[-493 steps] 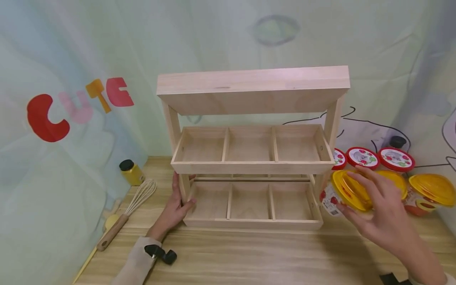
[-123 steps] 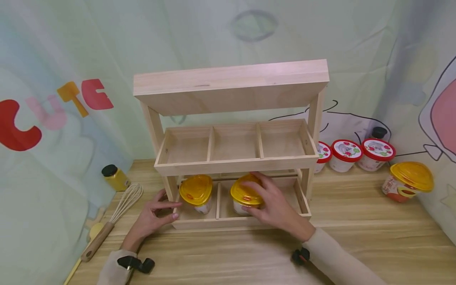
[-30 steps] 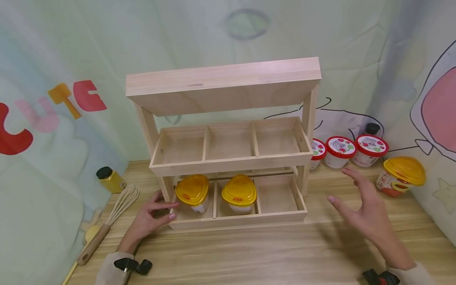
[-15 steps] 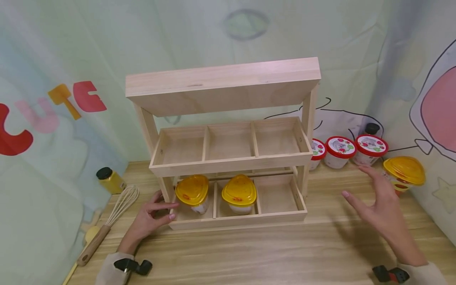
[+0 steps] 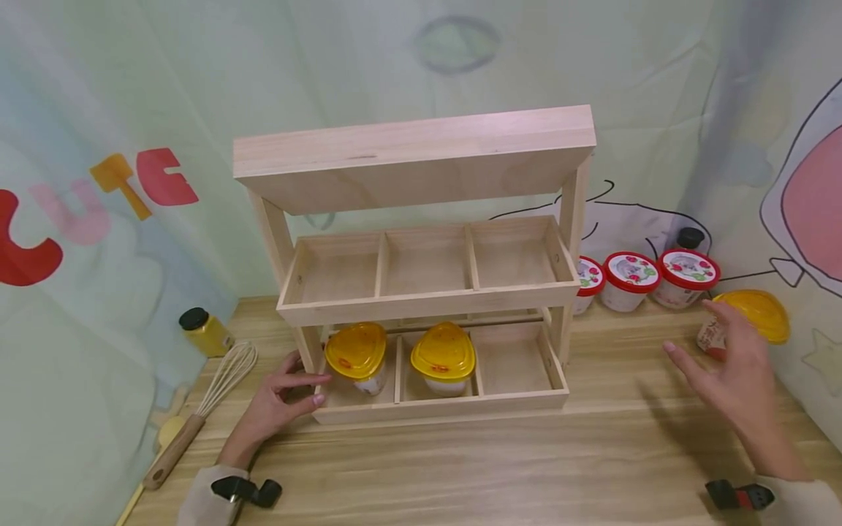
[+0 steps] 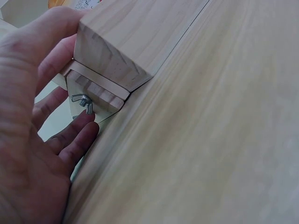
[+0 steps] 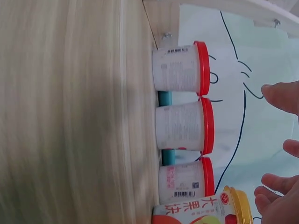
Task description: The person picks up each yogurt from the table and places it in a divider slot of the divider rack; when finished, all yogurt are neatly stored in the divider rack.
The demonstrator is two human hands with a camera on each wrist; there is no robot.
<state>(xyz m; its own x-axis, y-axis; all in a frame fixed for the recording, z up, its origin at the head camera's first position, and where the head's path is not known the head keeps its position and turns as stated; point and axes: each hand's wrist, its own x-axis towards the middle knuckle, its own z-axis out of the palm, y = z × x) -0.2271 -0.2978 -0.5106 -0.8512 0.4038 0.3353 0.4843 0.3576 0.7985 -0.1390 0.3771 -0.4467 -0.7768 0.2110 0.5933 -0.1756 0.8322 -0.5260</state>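
A two-tier wooden shelf rack (image 5: pixel 421 310) with a slanted top board stands on the table. My left hand (image 5: pixel 279 398) holds the lower tray's left end, thumb at the front corner; in the left wrist view its fingers curl near a wing nut (image 6: pixel 84 100). Two yellow-lidded cups, a left one (image 5: pixel 357 352) and a middle one (image 5: pixel 443 352), sit in the lower tray's left and middle compartments. My right hand (image 5: pixel 737 372) has its fingers spread, right in front of a third yellow-lidded cup (image 5: pixel 763 314) on the table and partly covering it. That cup's printed side (image 7: pixel 191 210) shows in the right wrist view.
Three red-lidded tubs (image 5: pixel 628 281) line the back right, before a black-capped container (image 5: pixel 689 237). At left lie a whisk (image 5: pixel 213 405) and a yellow jar with a black lid (image 5: pixel 205 332). The upper tray (image 5: pixel 427 267) has three bare compartments. A printed curtain (image 5: pixel 421 66) hangs behind.
Over the last second my right hand has moved right to the third yellow-lidded cup. Earlier it set the middle cup in the lower tray. My left hand has stayed at the rack.
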